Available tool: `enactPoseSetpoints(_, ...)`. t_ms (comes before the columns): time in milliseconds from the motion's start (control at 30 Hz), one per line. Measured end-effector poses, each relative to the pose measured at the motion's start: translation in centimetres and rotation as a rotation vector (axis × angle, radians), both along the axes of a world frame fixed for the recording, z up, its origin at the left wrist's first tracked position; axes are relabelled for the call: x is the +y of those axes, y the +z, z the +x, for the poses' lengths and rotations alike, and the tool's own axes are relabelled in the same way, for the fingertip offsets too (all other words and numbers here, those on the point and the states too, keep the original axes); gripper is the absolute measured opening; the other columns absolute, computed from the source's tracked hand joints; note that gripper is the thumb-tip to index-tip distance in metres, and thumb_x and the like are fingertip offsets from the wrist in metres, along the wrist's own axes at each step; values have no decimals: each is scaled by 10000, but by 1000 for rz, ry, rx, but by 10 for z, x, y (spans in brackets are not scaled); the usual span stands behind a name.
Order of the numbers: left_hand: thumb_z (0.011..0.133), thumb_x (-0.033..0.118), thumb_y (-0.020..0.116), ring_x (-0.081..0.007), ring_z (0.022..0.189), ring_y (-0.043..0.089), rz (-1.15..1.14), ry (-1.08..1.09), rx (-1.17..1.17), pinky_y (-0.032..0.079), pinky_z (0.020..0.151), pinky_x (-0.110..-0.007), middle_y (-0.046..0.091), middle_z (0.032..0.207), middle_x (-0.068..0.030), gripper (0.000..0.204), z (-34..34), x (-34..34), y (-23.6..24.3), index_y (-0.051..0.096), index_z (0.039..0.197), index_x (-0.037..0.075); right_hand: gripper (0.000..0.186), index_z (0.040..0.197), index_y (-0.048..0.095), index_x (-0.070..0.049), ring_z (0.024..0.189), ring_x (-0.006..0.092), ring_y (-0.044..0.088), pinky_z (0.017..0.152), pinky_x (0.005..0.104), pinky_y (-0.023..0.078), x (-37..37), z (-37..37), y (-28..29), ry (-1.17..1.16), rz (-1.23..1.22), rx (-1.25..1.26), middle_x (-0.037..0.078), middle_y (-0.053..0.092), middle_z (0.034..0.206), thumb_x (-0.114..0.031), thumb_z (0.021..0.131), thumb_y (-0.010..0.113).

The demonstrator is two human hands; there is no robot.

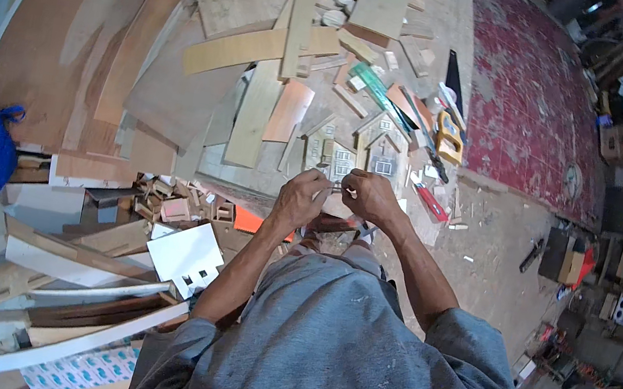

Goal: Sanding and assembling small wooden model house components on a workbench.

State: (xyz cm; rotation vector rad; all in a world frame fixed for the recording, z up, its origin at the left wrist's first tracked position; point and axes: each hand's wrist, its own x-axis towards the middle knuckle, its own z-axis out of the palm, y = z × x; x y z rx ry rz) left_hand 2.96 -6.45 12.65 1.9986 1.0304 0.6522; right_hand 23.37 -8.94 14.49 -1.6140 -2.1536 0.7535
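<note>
At the near edge of the worktable [244, 188], my left hand [303, 198] and my right hand [370, 198] are close together, fingers bent inward and pinched. Whatever sits between the fingertips is too small to name. Just beyond them lies a small wooden house-front model [385, 143] with a peaked roof and window pieces. A second, similar house-shaped piece [321, 138] is beside it on the left. Red-handled pliers or cutters [431, 203] rest to the right of my right hand.
A yellow-handled saw [449, 138] and a green ruler-like strip [379, 92] lie among wood offcuts. Thin boards [259, 114] and round wooden discs [334, 18] cover the far table. Scrap wood [95, 243] is piled at lower left. A red worn panel [527, 98] lies at right.
</note>
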Motion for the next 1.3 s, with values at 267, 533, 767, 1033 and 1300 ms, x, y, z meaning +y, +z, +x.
enactPoseSetpoints(267, 833, 32, 650, -314, 831, 654, 36, -115, -92, 518, 736, -392, 636, 914, -173, 156, 52, -32, -4, 675, 977, -22, 75, 786, 618, -35, 778, 366, 649, 669, 473, 514, -55, 42, 7, -145, -31, 76, 144, 642, 829, -95, 756, 651)
enactPoseSetpoints(533, 819, 22, 638, -295, 902, 646, -81, 0, -135, 507, 787, -355, 633, 941, -147, 141, 122, -87, -34, 653, 955, -13, 273, 1111, 667, 0, 812, 198, 654, 702, 338, 535, -136, 147, -21, -630, -39, 476, 119, 692, 949, -134, 873, 678)
enactPoseSetpoints(767, 826, 55, 633, -366, 998, 605, 56, 121, 11, 484, 872, -419, 629, 1025, -171, 117, 187, -153, -46, 657, 936, 25, 249, 1086, 670, 23, 728, 134, 603, 670, 288, 505, -261, 248, -83, -818, -138, 448, 86, 691, 872, -140, 899, 662)
enactPoseSetpoints(1033, 842, 62, 609, -344, 901, 563, 262, 197, 124, 477, 768, -447, 591, 916, -135, 71, 244, -176, -117, 619, 905, 29, 277, 1116, 659, -1, 889, 337, 673, 759, 399, 540, -267, 258, -118, -700, 29, 64, 191, 659, 1061, -160, 889, 653)
enactPoseSetpoints(1300, 814, 103, 631, -310, 1023, 524, 347, 221, 357, 426, 855, -462, 590, 976, -91, 103, 275, -172, -144, 648, 895, 41, 337, 1188, 588, -74, 1043, 342, 590, 888, 481, 457, -127, 228, -132, -475, 161, -232, 149, 622, 1109, -215, 884, 630)
